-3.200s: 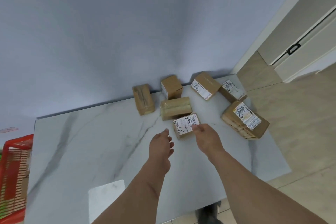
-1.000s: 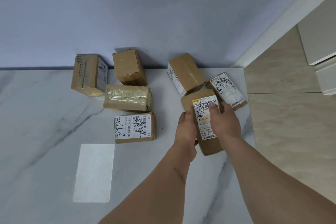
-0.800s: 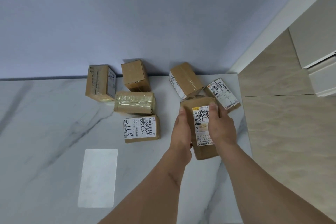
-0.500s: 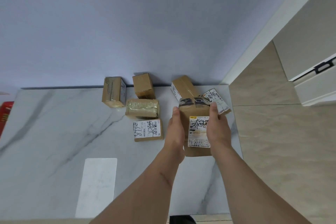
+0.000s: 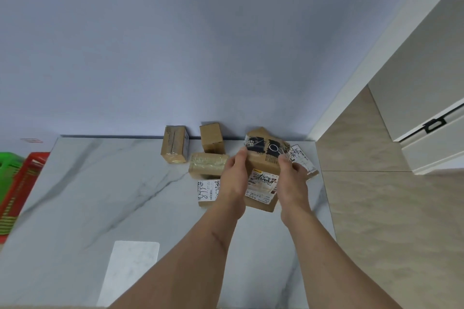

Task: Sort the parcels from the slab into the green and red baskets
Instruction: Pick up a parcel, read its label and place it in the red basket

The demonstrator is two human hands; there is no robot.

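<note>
Lifted since the earlier frames: one brown labelled parcel [image 5: 262, 178], formerly flat on the marble surface [image 5: 100, 195], now raised and tilted, its far end bearing black printed tape. Left hand [image 5: 233, 180] grips the parcel's left side, fingers [image 5: 241, 155] curled over the upper edge; right hand [image 5: 292, 183] grips the right side likewise. Both baskets have come into view at the far left edge beyond the surface: green basket [image 5: 8, 165], red basket [image 5: 21, 188] just beside it. Remaining on the surface near the wall: an upright taped parcel [image 5: 174, 144], a plain small parcel [image 5: 212, 138], a tape-wrapped parcel [image 5: 207, 165] lying flat, a white-labelled parcel [image 5: 207, 190] partly hidden by the left wrist, and a further labelled parcel [image 5: 302, 160] behind the right hand. A pale rectangular patch [image 5: 130, 268] shows on the near part of the surface.
</note>
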